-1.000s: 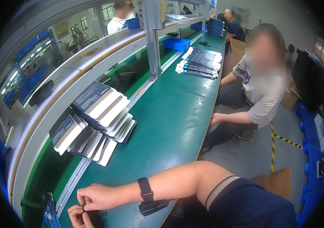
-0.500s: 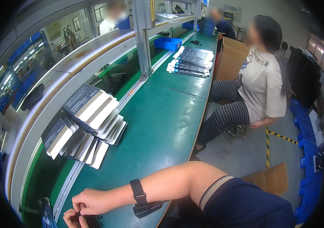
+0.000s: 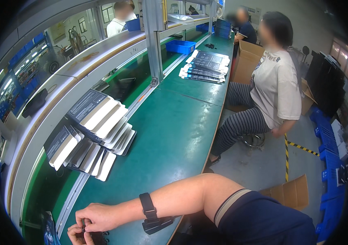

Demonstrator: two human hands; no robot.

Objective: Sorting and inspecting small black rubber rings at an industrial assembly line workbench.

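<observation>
Black small part [image 3: 84, 230] is sitting between my right hand [image 3: 97, 216] and left hand [image 3: 75, 235], both pinching nearly closed; work on it is appearing unfinished, and loose dark pieces [image 3: 106, 234] are lying alongside on the green bench [image 3: 170, 134].

Bright, even light surrounds me. Glare streaks the green table [image 3: 188, 151]; lamps [image 3: 7, 84] glow white far left. The shelf [image 3: 78, 67] bows toward the blackened edges, the seated person's head [image 3: 278, 30] is blurred, the dark piece [image 3: 84, 229] in the hands [image 3: 97, 216] indistinct.
</observation>
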